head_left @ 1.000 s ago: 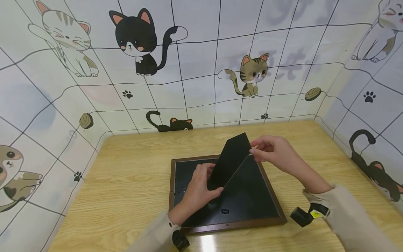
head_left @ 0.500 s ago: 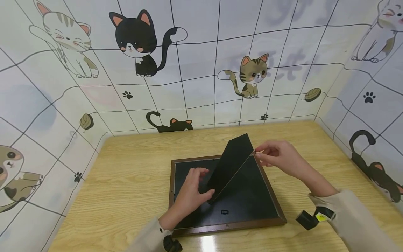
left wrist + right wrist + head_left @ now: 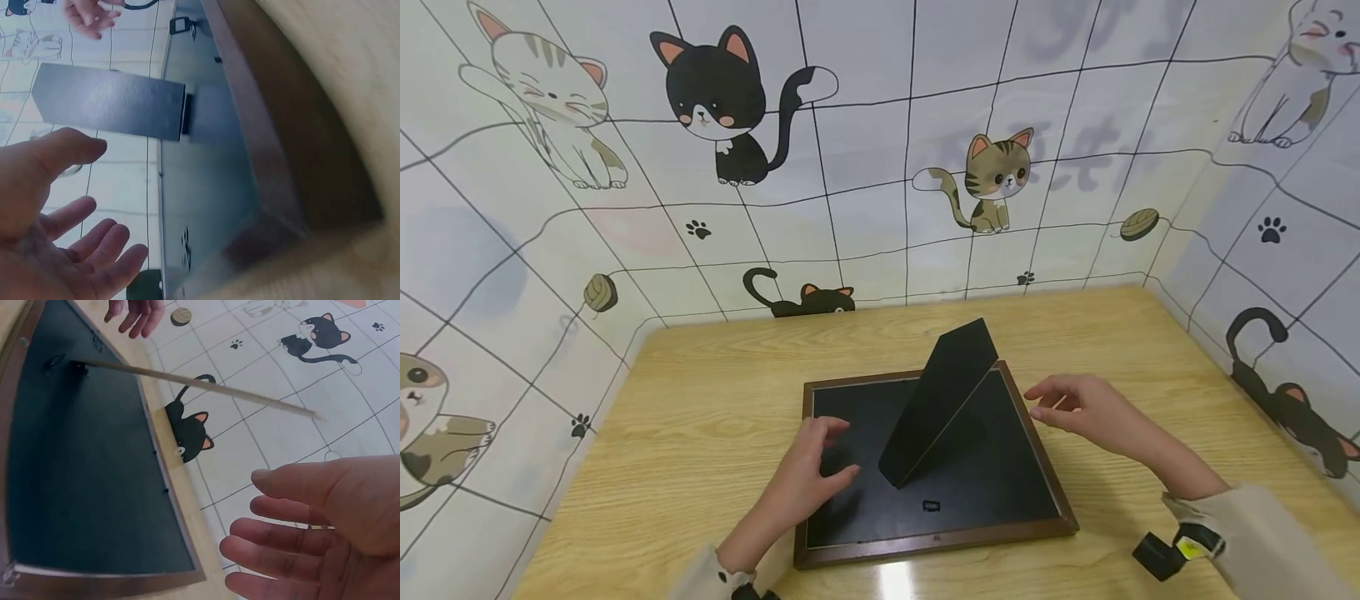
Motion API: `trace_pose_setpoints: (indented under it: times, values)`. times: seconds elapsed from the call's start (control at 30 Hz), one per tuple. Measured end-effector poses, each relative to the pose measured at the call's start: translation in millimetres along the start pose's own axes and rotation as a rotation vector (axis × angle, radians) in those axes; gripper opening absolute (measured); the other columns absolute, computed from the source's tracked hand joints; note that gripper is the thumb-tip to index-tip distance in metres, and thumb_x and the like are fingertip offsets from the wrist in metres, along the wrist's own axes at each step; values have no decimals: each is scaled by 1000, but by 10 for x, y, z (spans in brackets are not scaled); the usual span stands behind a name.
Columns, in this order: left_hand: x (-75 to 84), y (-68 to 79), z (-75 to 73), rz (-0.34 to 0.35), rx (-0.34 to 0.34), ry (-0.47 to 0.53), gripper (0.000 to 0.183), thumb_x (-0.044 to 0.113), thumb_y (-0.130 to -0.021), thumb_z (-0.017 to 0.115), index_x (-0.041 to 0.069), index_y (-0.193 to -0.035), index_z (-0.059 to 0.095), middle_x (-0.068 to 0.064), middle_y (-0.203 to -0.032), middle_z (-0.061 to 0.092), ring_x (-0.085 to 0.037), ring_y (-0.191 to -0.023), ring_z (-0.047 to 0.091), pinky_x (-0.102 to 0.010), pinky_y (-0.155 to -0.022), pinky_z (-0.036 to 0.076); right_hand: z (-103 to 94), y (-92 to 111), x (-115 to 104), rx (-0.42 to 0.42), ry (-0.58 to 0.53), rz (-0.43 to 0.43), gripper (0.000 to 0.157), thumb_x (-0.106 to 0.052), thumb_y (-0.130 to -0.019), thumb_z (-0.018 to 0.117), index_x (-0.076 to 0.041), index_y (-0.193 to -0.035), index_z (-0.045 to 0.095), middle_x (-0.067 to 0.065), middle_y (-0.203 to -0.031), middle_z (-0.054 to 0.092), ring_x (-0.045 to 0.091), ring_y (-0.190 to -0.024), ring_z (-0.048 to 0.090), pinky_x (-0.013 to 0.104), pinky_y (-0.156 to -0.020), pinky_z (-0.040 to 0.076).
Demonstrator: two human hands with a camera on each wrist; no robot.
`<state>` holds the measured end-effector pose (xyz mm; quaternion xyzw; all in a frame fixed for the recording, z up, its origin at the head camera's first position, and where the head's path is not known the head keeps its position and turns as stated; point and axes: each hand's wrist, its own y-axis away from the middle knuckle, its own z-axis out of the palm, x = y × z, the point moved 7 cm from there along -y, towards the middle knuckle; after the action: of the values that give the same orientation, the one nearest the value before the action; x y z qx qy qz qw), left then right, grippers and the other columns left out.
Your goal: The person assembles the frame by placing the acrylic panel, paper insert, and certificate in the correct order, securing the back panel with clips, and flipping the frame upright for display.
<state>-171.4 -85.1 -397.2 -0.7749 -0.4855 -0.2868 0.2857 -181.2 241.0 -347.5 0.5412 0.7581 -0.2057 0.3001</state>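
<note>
A picture frame with a brown rim [image 3: 936, 540] lies face down on the table, its black backing board [image 3: 992, 467] upward. From that board a black easel stand [image 3: 936, 404] slants up and away, touched by neither hand. My left hand [image 3: 808, 471] hovers over the frame's left side, thumb and fingers apart and holding nothing. Off the frame's right edge is my right hand [image 3: 1090, 408], its fingers loosely bent around nothing. The right wrist view shows the stand [image 3: 219, 390] edge-on, joined to the board near one end.
The light wood table [image 3: 715, 417] extends around the frame on all sides. Cat-patterned cloth walls [image 3: 880, 208] enclose its back, left and right. A small dark metal tab [image 3: 931, 506] sits on the backing near the front rim.
Both hands have let go of the stand. My left hand has drawn back to the left, my right hand down and to the right. The stand stays raised by itself.
</note>
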Motion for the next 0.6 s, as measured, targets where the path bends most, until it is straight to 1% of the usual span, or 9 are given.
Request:
trace_pose_setpoints:
  times: [0.13, 0.23, 0.3, 0.43, 0.6]
  values:
    - [-73, 127, -63, -40, -16, -67, 50, 12, -75, 75, 7, -117, 50, -8, -109, 46, -23, -99, 48, -39, -82, 45, 89, 84, 101, -50, 0, -7, 33, -25, -87, 63, 0, -109, 62, 1, -92, 61, 16, -79, 58, 26, -62, 49]
    - [-121, 227, -114, -78, -44, -98, 52, 14, -74, 76, 8, -119, 49, -8, -110, 45, -22, -101, 47, -39, -83, 44, 150, 152, 168, -80, -11, -29, 35, -25, -87, 63, 1, -110, 60, 3, -94, 61, 16, -80, 58, 27, -65, 50]
    - [-152, 296, -141, -104, -78, -100, 55, 16, -75, 76, 8, -121, 48, -8, -113, 43, -23, -104, 45, -40, -83, 44, 189, 200, 214, -92, -18, -40, 37, -25, -87, 63, 2, -112, 59, 4, -95, 61, 15, -80, 58, 28, -66, 50]
    - [-222, 432, -173, -141, -153, -95, 65, 24, -74, 77, 4, -126, 43, -9, -118, 39, -26, -110, 41, -43, -86, 42, 270, 304, 323, -119, -47, -45, 41, -23, -87, 64, 4, -116, 55, 9, -100, 60, 12, -81, 58, 29, -68, 49]
    - [-324, 620, -187, -222, -221, -89, 79, 35, -69, 80, 1, -128, 40, -11, -121, 38, -29, -114, 39, -46, -89, 40, 381, 444, 463, -160, -92, -43, 43, -19, -87, 64, 7, -119, 51, 8, -98, 58, 7, -81, 56, 27, -68, 48]
